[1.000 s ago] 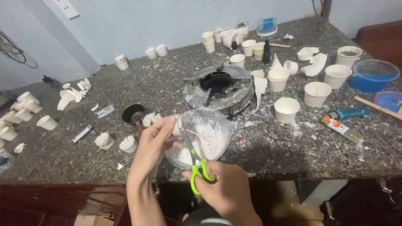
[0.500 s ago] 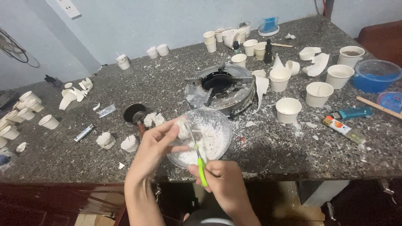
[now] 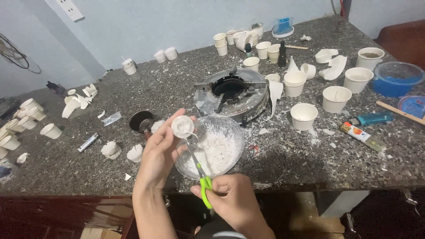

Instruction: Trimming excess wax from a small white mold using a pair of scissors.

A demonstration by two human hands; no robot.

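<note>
While our left hand (image 3: 161, 152) pinches a small white wax lump (image 3: 182, 126) above the clear bowl (image 3: 221, 128) near the bench's front edge, our right hand (image 3: 230, 199) grips green-handled scissors (image 3: 199, 170), blades just beneath the lump.

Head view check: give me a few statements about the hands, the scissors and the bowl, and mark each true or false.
1. The left hand holds a small round white wax piece above the clear bowl. True.
2. The right hand grips blue-handled scissors. False: the scissors have green handles.
3. The bowl contains white shavings. True.
4. The bowl sits on top of the round metal burner. False: it rests on the stone countertop, in front of the burner.
5. The scissor blades point towards the wax piece. True.
</note>
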